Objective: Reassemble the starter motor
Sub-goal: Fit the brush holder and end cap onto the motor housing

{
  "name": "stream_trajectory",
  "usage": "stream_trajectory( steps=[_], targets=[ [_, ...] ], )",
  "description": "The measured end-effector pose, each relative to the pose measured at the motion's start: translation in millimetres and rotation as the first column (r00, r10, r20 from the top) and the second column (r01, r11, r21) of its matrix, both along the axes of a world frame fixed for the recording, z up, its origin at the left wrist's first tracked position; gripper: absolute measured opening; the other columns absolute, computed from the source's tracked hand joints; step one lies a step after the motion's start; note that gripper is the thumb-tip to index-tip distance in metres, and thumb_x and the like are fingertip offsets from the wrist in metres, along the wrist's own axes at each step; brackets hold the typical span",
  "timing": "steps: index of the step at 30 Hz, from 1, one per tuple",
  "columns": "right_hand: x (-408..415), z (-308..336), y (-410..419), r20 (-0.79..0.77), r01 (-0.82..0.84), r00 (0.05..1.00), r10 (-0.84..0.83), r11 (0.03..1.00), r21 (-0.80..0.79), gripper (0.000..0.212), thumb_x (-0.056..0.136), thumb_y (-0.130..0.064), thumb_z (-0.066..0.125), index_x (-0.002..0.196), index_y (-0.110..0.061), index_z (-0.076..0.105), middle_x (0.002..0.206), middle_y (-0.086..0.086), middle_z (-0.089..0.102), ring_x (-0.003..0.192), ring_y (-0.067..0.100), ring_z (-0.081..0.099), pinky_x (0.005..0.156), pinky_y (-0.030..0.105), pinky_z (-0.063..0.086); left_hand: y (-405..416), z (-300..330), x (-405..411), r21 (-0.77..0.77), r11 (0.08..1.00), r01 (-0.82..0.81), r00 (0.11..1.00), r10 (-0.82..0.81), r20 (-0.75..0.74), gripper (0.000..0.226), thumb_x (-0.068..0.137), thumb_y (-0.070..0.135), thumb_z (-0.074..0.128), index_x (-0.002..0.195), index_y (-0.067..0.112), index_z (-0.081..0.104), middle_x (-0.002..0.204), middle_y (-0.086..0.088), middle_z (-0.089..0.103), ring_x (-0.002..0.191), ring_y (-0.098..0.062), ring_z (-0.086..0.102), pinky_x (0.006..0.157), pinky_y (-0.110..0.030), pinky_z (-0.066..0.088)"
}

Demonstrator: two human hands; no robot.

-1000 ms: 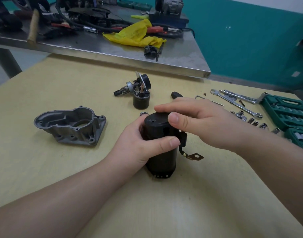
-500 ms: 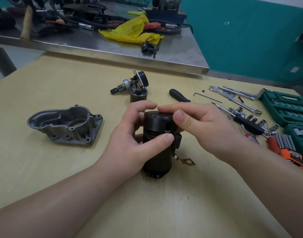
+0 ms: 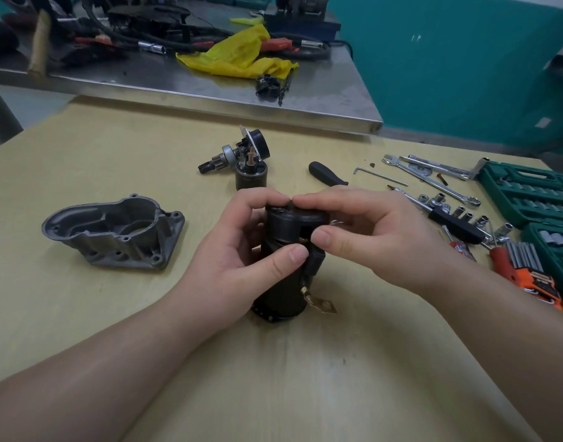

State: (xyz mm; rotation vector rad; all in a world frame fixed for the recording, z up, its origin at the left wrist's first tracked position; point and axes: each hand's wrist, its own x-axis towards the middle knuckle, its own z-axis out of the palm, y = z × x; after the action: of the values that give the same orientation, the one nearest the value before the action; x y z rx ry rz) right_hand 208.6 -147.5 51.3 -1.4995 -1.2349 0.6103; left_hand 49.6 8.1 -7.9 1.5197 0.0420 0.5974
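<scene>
black steel, the motor body (image 3: 281, 282) stands on end on the pale wooden worktop (image 3: 82, 314), its long axis near upright, leaning a touch away from the camera. a black end cap (image 3: 294, 221) sits on its top, a little askew by the look of it, with a gap showing on the near side where a brass terminal peeks out. a short lead with a flat brass lug (image 3: 321, 304) hangs from the near right side of the body.

the left hand (image 3: 242, 260) wraps the body from the left, thumb across the front and fingers (image 3: 258, 199) curled up over the cap's rim. the right hand (image 3: 369, 237) comes in from the right, its fingers pinching the cap from above with the thumb pressed at the near gap. both hands are on the part and equally near; the cap lies directly under the fingertips, so seating it likely means pressing straight down along the upright axis while turning it to line up the notch.

farther out, the grey cast nose housing (image 3: 114, 231) lies to the left, open side up. behind stand the solenoid (image 3: 251, 177) and the pinion drive (image 3: 232, 154). to the right lie a screwdriver (image 3: 326, 174), spanners (image 3: 433, 180), loose sockets (image 3: 458, 212) and green socket cases (image 3: 529, 199).
</scene>
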Motion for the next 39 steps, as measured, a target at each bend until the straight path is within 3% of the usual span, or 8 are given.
stream_trajectory(
  steps=[5,9,15,20,24,29,34,39],
  targets=[
    [2.0,-0.4,1.6,0.047,-0.007,0.999,0.006,1.0,0.019,0.035,0.091,-0.012,0.074,0.123,-0.025,0.073,0.129,-0.003,0.069,0.118,0.022,0.068,0.094,0.025,0.058,-0.8,1.9,-0.7,0.034,0.998,-0.046,0.999,0.046,0.022,0.042,0.086,0.026,0.074,0.125,0.038,0.063,0.124,-0.005,0.071,0.105,-0.025,0.071,0.087,-0.057,0.064],
    [-1.0,-3.4,1.7,0.09,0.004,0.996,-0.008,0.999,0.053,0.037,0.091,-0.007,0.071,0.126,-0.019,0.071,0.138,0.003,0.067,0.125,0.02,0.067,0.099,0.032,0.058,1.3,1.5,-4.3,0.144,0.982,-0.123,0.992,0.115,0.061,0.044,0.089,0.026,0.073,0.128,0.044,0.066,0.141,-0.004,0.058,0.116,-0.033,0.069,0.088,-0.067,0.061],
    [-5.5,-2.6,0.9,0.188,0.019,0.982,-0.03,0.998,0.061,0.036,0.093,-0.008,0.069,0.127,-0.021,0.071,0.138,0.002,0.067,0.129,0.02,0.065,0.098,0.038,0.06,4.6,-3.7,-4.3,0.312,0.932,-0.184,0.978,0.143,0.152,0.039,0.095,0.023,0.072,0.133,0.03,0.067,0.149,-0.009,0.047,0.132,-0.039,0.061,0.095,-0.046,0.062],
    [-7.9,-4.7,0.7,0.374,0.037,0.926,-0.059,0.997,0.066,0.036,0.097,-0.015,0.067,0.132,-0.026,0.069,0.139,-0.002,0.064,0.129,0.022,0.062,0.093,0.045,0.059,9.5,-2.4,-0.1,0.249,0.95,-0.188,0.97,0.139,0.201,0.028,0.089,0.022,0.077,0.113,0.035,0.066,0.134,-0.015,0.056,0.123,-0.037,0.066,0.094,-0.041,0.058],
    [-5.6,-7.2,-2.7,0.343,0.005,0.939,-0.026,0.998,0.061,0.038,0.098,-0.012,0.067,0.132,-0.027,0.068,0.142,-0.004,0.063,0.134,0.023,0.06,0.096,0.047,0.06,10.6,-2.1,0.6,0.244,0.955,-0.171,0.971,0.121,0.205,0.028,0.089,0.022,0.08,0.114,0.029,0.068,0.134,-0.015,0.058,0.119,-0.038,0.07,0.092,-0.042,0.059],
    [-6.3,-11.7,-7.0,0.256,-0.052,0.966,0.035,0.997,0.059,0.047,0.093,-0.002,0.071,0.136,-0.021,0.065,0.149,0.003,0.059,0.137,0.02,0.059,0.102,0.039,0.058,13.9,-2.3,-0.1,0.295,0.941,-0.166,0.971,0.103,0.217,0.029,0.091,0.025,0.08,0.116,0.032,0.066,0.135,-0.01,0.059,0.12,-0.041,0.068,0.09,-0.043,0.06],
    [-10.1,-14.1,-2.9,0.19,-0.029,0.982,0.006,0.993,0.119,0.045,0.088,-0.001,0.074,0.13,-0.014,0.068,0.143,0.008,0.061,0.134,0.024,0.061,0.1,0.043,0.06,18.5,-1.5,-1.3,0.322,0.936,-0.14,0.976,0.076,0.205,0.035,0.096,0.025,0.076,0.125,0.041,0.068,0.14,-0.01,0.059,0.127,-0.042,0.066,0.092,-0.049,0.061],
    [-10.0,-12.3,1.1,0.213,-0.012,0.977,-0.021,0.988,0.155,0.042,0.083,-0.003,0.08,0.121,-0.017,0.07,0.135,0.011,0.063,0.127,0.029,0.065,0.095,0.045,0.062,25.4,3.1,-4.1,0.371,0.926,-0.076,0.989,0.024,0.143,0.031,0.1,0.023,0.07,0.131,0.026,0.068,0.146,-0.01,0.06,0.135,-0.039,0.062,0.096,-0.049,0.062]
  ],
)
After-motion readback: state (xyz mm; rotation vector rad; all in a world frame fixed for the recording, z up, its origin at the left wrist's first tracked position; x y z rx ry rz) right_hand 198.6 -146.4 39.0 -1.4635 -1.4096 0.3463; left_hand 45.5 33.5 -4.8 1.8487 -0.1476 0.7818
